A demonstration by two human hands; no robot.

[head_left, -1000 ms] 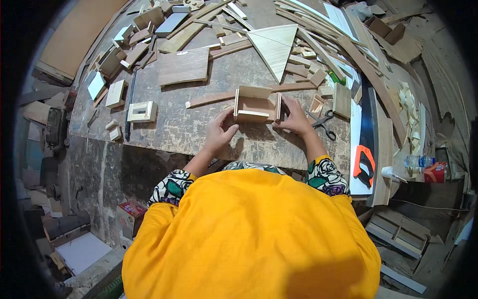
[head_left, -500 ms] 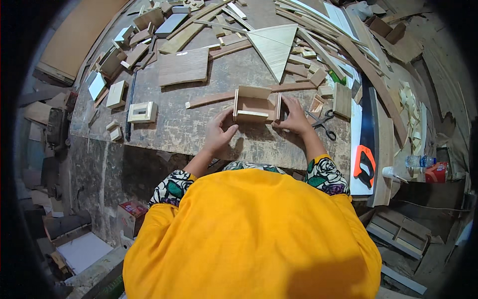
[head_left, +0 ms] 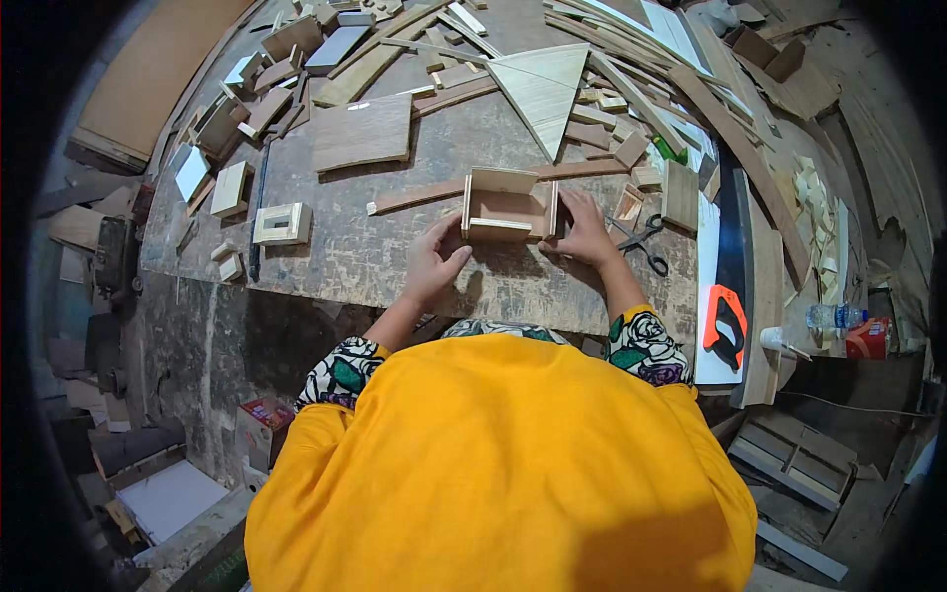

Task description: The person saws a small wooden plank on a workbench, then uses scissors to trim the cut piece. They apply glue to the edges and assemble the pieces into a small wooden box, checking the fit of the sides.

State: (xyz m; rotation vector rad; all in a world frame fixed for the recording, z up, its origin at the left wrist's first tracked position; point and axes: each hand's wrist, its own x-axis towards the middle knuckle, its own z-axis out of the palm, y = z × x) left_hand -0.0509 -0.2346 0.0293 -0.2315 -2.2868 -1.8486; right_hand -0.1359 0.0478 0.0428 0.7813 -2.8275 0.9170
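Note:
A small open wooden box point(head_left: 498, 235) stands on the worn workbench point(head_left: 365, 259), close to its front edge. My left hand point(head_left: 434, 261) grips its left side panel, thumb at the near corner and fingers behind. On the opposite panel, my right hand point(head_left: 584, 233) presses with its fingers along the outside and the thumb low at the front. The box's back panel rises higher than its front strip, and its inside shows. A long brown wooden strip point(head_left: 419, 195) lies behind it. Black scissors point(head_left: 646, 247) rest just right of my right hand.
An orange-handled saw point(head_left: 725, 326) lies at the right edge. At left are a slotted wooden block point(head_left: 282, 224) and a dark rod point(head_left: 258, 217). Farther back lie a brown board point(head_left: 363, 133), a triangular panel point(head_left: 541, 91) and many offcuts. A plastic bottle point(head_left: 834, 317) stands far right.
Both hands keep their hold on the wooden box, which has not visibly moved. Only the whole view has shifted very slightly.

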